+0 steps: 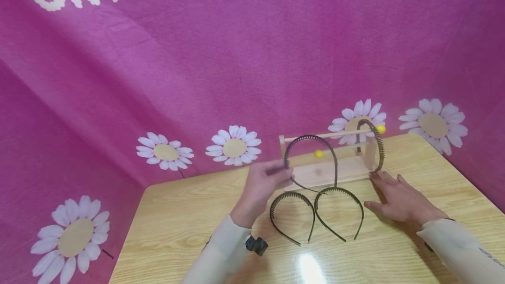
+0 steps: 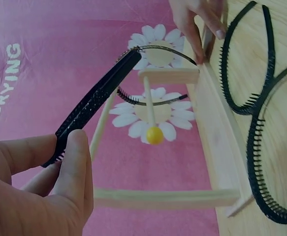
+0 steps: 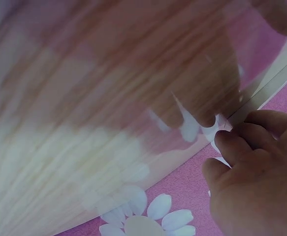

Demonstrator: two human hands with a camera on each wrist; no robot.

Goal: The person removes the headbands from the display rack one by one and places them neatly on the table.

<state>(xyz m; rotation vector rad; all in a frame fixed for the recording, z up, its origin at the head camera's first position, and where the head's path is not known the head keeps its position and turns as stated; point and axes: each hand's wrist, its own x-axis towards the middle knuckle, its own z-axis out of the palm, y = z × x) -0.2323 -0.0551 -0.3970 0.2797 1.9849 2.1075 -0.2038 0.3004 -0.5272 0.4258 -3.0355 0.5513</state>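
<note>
My left hand (image 1: 262, 185) pinches a black toothed headband (image 2: 100, 91) between thumb and fingers near one end. The headband is raised, arching in front of a pale wooden rack (image 1: 282, 147). That rack has a flat base, upright end pieces and rods, two of them tipped with yellow balls (image 2: 154, 135). Over the rack's right end hangs another toothed headband (image 1: 381, 150). Beside that end, my right hand (image 1: 402, 198) is spread low, its fingertips right at the base. Two more headbands, left (image 1: 292, 193) and right (image 1: 339, 189), lie on the table before the rack.
The wood-grain table (image 1: 189, 231) carries the rack near its back edge. Behind it hangs a pink cloth (image 1: 252, 56) with white daisies and lettering. A glare spot (image 1: 311, 268) shines on the tabletop near the front.
</note>
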